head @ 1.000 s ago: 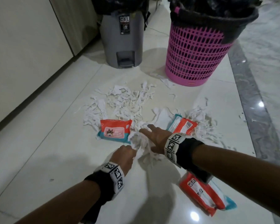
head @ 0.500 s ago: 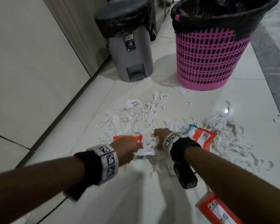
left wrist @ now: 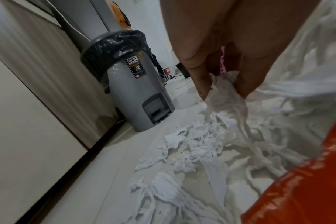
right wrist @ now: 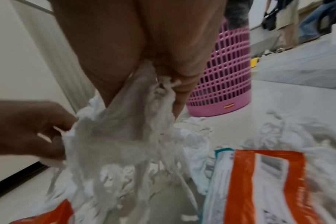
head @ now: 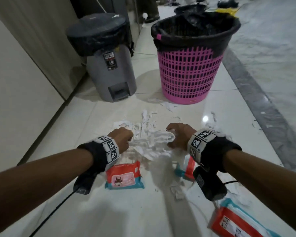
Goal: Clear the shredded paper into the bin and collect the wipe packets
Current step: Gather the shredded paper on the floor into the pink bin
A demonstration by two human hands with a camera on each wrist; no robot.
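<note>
A bundle of white shredded paper (head: pixel 150 142) hangs between my two hands above the floor. My left hand (head: pixel 122 138) grips its left side, my right hand (head: pixel 177 135) its right side. In the left wrist view my left hand (left wrist: pixel 222 84) pinches a clump of shreds (left wrist: pixel 220 97); in the right wrist view my right hand (right wrist: pixel 153 84) clutches the shreds (right wrist: pixel 125 136). Three red wipe packets lie on the floor: one (head: pixel 124 176) under my left wrist, one (head: pixel 186 169) partly hidden under my right wrist, one (head: pixel 236 223) at bottom right. More shreds (head: pixel 149 117) lie ahead.
A pink mesh bin (head: pixel 188 69) with a black liner stands ahead on the right. A grey pedal bin (head: pixel 109 65) stands left of it by the wall (head: pixel 15 82). Loose shreds (head: pixel 162 102) lie at the pink bin's base. A cable (head: pixel 53 212) trails from my left wrist.
Both hands have closed on the paper and lifted the bundle off the floor, moving forward toward the bins. The packets now lie below and behind my wrists.
</note>
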